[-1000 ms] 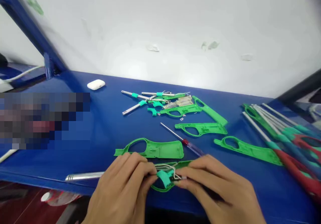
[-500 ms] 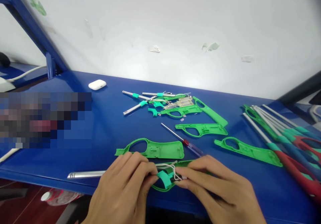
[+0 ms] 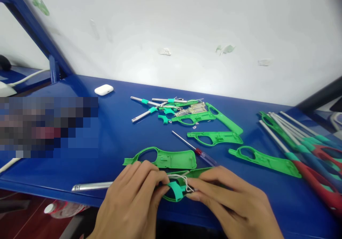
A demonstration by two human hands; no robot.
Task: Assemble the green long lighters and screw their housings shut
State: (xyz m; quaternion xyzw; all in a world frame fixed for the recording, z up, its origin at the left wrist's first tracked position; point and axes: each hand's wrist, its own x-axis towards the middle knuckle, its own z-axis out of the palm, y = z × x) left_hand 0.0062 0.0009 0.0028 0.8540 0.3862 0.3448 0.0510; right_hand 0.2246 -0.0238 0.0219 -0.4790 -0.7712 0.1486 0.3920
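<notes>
Near the table's front edge lies a green lighter shell half [image 3: 171, 198] with a silver metal tube [image 3: 92, 186] sticking out to the left. My left hand [image 3: 136, 192] is closed, its thumb and forefinger pinching the turquoise trigger [image 3: 175, 191] over the shell's loop. My right hand [image 3: 232, 196] is closed in a pinch beside the trigger, where thin white wires [image 3: 184, 178] curl; its fingertips hide most of a small dark part. Just behind my hands lies a second shell half [image 3: 176, 159], its inner side up. A screwdriver [image 3: 195, 149] with a clear red handle lies beyond it.
Several metal tubes [image 3: 144, 116], turquoise triggers [image 3: 163, 118] and green shells [image 3: 213, 138] lie farther back. Whole lighters [image 3: 315, 167] with red and blue handles are bunched at the right. A white earbud case [image 3: 104, 90] sits back left. A plastic bottle [image 3: 64, 209] is below the table edge.
Very little differs. Both hands keep their pinches, and the trigger and wires between them have shifted only slightly.
</notes>
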